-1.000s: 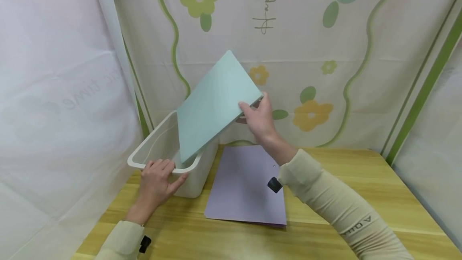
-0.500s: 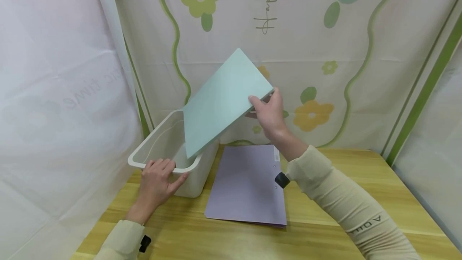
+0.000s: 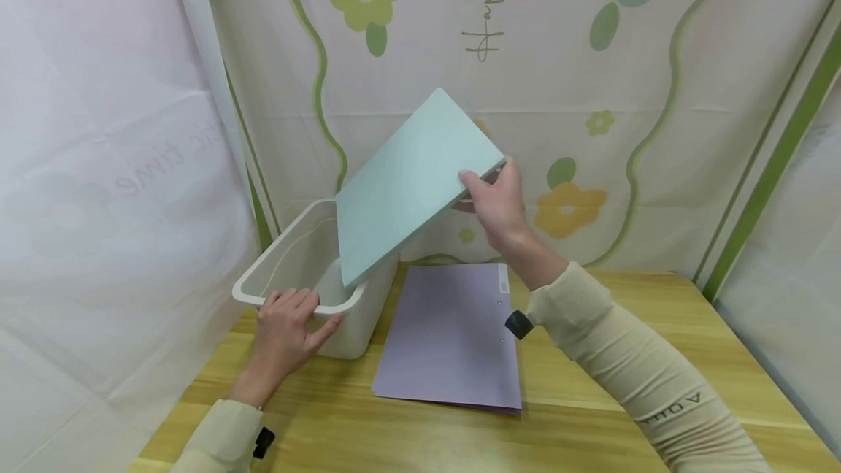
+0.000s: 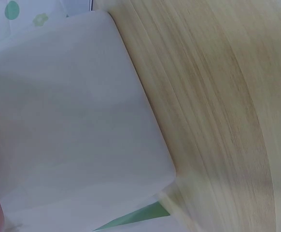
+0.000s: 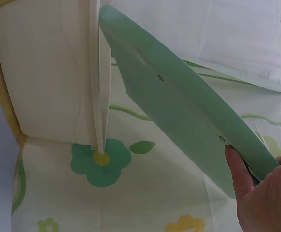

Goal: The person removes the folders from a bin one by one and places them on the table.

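A mint-green file folder (image 3: 407,188) slants over the white plastic bin (image 3: 373,312), its lower corner near the bin's front right rim. My right hand (image 3: 498,203) pinches the folder's right edge, thumb on the upper face and the other fingers behind. Two small rivets show along the folder (image 5: 179,101) in the right wrist view. At the bin's front, my left hand (image 3: 282,331) holds the rim with its fingers hooked over the top. The bin's wall (image 4: 82,111) fills much of the left wrist view.
A purple file folder (image 3: 447,341) lies flat on the wooden table (image 3: 624,378), just right of the bin, with a white label at its upper right. A flower-printed cloth (image 3: 407,57) hangs behind, and pale cloth (image 3: 112,239) hangs at the left.
My right hand has moved to the right and slightly up with the mint-green folder, whose lower corner has risen toward the rim. My left hand keeps its place on the bin.
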`<action>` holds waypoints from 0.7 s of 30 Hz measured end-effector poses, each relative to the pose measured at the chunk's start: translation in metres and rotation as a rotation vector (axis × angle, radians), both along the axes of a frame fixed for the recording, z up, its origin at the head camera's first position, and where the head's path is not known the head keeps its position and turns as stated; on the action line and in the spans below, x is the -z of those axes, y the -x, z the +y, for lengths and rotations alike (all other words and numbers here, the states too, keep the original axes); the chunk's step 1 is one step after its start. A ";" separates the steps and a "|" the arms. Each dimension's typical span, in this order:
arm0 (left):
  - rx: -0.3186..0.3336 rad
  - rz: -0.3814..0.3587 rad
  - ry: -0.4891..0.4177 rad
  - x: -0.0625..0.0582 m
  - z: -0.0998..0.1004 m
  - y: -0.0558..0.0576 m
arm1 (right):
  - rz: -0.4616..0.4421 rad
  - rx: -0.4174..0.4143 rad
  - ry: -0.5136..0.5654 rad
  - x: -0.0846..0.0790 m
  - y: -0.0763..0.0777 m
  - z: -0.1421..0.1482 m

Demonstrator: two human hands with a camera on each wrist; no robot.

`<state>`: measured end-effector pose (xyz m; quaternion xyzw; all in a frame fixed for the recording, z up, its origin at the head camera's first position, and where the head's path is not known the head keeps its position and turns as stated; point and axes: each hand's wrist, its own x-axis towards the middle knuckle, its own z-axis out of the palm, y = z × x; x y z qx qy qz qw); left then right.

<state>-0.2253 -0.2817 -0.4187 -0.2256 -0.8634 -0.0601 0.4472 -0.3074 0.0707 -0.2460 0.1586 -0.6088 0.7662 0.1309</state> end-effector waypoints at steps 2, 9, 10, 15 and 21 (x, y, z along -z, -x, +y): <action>-0.002 -0.002 0.001 0.000 0.000 0.000 | -0.005 0.002 0.000 0.000 0.000 0.002; 0.011 -0.006 -0.007 0.000 0.000 -0.001 | -0.002 -0.001 -0.006 0.001 0.000 0.009; 0.012 -0.007 -0.007 0.000 0.000 -0.001 | 0.001 -0.002 -0.010 0.001 0.001 0.011; 0.002 -0.015 0.001 0.000 0.001 -0.002 | 0.010 -0.001 -0.022 -0.001 0.000 0.016; 0.003 -0.025 -0.002 -0.001 0.001 -0.002 | -0.001 -0.016 -0.003 -0.001 0.001 0.022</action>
